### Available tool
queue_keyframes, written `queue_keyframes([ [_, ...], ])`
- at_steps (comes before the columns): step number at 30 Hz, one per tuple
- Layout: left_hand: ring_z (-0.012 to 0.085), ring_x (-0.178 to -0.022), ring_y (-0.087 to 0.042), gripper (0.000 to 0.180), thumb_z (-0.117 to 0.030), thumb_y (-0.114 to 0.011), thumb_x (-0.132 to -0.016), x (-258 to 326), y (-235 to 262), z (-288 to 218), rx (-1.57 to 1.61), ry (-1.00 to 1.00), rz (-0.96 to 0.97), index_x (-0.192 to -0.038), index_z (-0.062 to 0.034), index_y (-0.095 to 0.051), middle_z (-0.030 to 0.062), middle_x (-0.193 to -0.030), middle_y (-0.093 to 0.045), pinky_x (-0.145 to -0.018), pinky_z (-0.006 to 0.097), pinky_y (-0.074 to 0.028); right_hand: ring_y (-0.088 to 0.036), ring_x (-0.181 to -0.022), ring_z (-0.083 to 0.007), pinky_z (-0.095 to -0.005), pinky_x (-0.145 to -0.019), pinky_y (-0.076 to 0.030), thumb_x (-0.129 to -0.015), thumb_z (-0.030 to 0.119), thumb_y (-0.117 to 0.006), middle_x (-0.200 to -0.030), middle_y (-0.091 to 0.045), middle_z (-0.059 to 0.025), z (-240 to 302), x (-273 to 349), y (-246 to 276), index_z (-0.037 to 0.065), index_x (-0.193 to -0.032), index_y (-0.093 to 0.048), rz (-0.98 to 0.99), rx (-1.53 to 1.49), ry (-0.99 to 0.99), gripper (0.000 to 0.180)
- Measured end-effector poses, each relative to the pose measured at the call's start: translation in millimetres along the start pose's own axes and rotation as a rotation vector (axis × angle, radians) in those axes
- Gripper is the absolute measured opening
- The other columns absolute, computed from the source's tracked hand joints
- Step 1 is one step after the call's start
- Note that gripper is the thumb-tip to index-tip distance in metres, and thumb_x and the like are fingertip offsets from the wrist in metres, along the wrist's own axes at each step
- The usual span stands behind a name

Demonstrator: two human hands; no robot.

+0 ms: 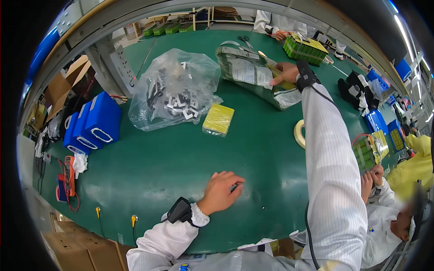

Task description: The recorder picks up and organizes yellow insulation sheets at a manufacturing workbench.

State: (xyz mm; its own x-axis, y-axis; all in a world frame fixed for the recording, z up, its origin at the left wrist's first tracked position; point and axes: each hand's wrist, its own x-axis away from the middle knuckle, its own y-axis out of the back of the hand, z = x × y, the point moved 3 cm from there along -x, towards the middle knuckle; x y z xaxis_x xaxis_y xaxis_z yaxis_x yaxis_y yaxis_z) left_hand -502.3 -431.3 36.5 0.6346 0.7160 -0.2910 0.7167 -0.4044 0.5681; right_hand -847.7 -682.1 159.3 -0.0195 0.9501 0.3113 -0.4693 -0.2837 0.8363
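My right hand (285, 75) reaches to the far side of the green table (181, 162) and grips the edge of a grey-green plastic bag (246, 72) with white labels. My left hand (222, 193) rests on the near part of the table, its fingers curled. A small dark piece shows between thumb and fingers, too hidden to name. Left of the labelled bag lies a large clear plastic bag (174, 86) full of small white and dark pieces. Just right of it is a yellow block in clear wrap (218, 119).
Several blue wrapped packs (101, 119) stand at the left, near an orange multimeter (69, 176). A tape roll (299, 133) lies beside my right forearm. Scissors (245, 41) and a green cell pack (306, 49) are at the back. Co-workers' hands (371, 178) handle another pack at right.
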Motion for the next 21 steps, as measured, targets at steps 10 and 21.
queue_keyframes([
  [10,0.0219,-0.082,-0.057,0.015,-0.015,-0.063,-0.081,0.0,-1.0,-0.9,-0.006,0.015,0.015,-0.095,-0.0109,-0.065,0.0004,-0.085,-0.063,-0.074,0.035,-0.038,-0.064,-0.087,-0.0273,-0.0357,-0.074,-0.051,-0.056,0.022,-0.077,-0.100,-0.066,-0.0177,8.8,0.0,-20.1,0.002,-0.116,-0.056,-0.006,0.397,0.098,0.067],
  [21,0.0206,-0.083,-0.058,0.012,-0.017,-0.062,-0.082,0.6,-5.0,3.0,0.040,0.019,-0.010,-0.093,-0.0117,-0.065,0.0009,-0.082,-0.062,-0.076,0.034,-0.038,-0.064,-0.082,-0.0220,-0.0319,-0.070,-0.050,-0.059,0.019,-0.077,-0.091,-0.066,-0.0147,37.7,9.4,-34.0,-0.004,-0.105,-0.060,0.010,0.268,-0.089,0.054],
])
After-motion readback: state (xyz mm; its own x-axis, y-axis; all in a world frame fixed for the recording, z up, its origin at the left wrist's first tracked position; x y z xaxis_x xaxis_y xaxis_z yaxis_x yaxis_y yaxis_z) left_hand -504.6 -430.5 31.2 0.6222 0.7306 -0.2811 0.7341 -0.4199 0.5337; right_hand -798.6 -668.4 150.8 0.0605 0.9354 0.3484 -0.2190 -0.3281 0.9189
